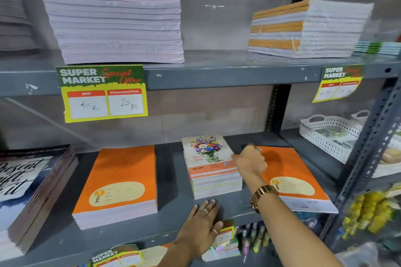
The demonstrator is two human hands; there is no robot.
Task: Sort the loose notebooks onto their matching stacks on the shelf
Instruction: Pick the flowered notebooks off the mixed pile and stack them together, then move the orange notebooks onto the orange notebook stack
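Observation:
On the middle shelf [171,212], a stack of floral-cover notebooks [206,156] stands between a stack of orange notebooks [121,178] on its left and a thin orange notebook pile [299,171] on its right. My right hand [249,163], wearing a gold watch, is curled at the right edge of the top floral notebook, with its fingers pinched on that edge. My left hand [202,221] lies flat on the shelf's front edge in front of the floral stack and holds nothing. A stack of dark notebooks with script lettering [28,182] sits at the far left.
The upper shelf carries a tall white-edged stack [117,28] and an orange-and-white stack [308,30]. Yellow price tags [102,93] hang from the shelf edges. A white perforated basket [329,136] stands at the right behind a slotted metal upright [373,136]. More goods lie on the shelf below.

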